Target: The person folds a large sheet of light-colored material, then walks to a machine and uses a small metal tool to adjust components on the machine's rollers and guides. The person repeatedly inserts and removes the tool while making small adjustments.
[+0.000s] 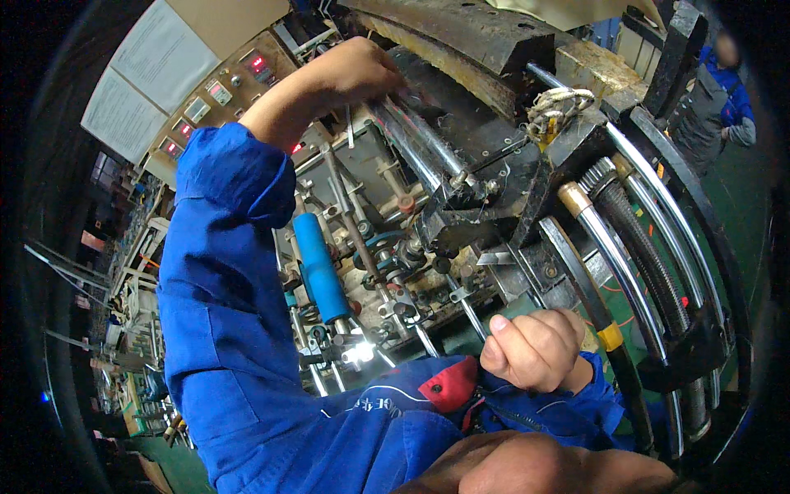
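Note:
My left hand reaches far forward, beside a pair of shiny steel rods on a dark, greasy machine. Its fingers point down toward the rods' upper end; they are blurred and partly hidden, so I cannot see whether they grip anything. My right hand is held close to my chest, curled into a fist with the thumb against the bent forefinger. Whatever may be inside it is hidden. A blue roller sits between my left sleeve and the machine's rods and clamps.
A control panel with red displays and paper sheets stands at the far left. On the right, a curved rack holds chrome tubes and a ribbed hose. Tangled cord lies above it. Another person stands behind.

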Tool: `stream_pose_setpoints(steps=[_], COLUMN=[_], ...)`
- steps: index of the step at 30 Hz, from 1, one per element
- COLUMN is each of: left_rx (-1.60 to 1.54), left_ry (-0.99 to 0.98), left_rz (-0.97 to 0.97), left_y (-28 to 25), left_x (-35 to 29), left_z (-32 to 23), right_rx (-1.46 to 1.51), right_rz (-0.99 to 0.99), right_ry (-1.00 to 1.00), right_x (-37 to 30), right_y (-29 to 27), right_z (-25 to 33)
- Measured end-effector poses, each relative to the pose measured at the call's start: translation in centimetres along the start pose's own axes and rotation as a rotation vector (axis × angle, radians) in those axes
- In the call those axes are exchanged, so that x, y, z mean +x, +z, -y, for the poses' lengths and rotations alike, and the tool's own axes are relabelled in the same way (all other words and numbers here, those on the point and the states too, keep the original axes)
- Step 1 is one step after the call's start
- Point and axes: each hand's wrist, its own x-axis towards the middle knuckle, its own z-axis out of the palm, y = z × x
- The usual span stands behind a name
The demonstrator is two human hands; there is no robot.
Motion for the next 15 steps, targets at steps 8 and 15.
stream_pose_setpoints(steps=[8, 15], left_rx=[-0.264, -0.252], left_ry=[0.071, 0.084], left_rz=[-0.238, -0.598], left_y=[-0.3, 0.2], left_x=[-3.9, -14.5], left_z=[-0.4, -1.2], right_rx=[-0.017, -0.119], right_rz=[0.081, 0.045], right_ry=[0.042, 0.024], right_x=[-0.3, -1.2], right_y=[-0.7, 0.0], right_z=[0.3, 0.8])
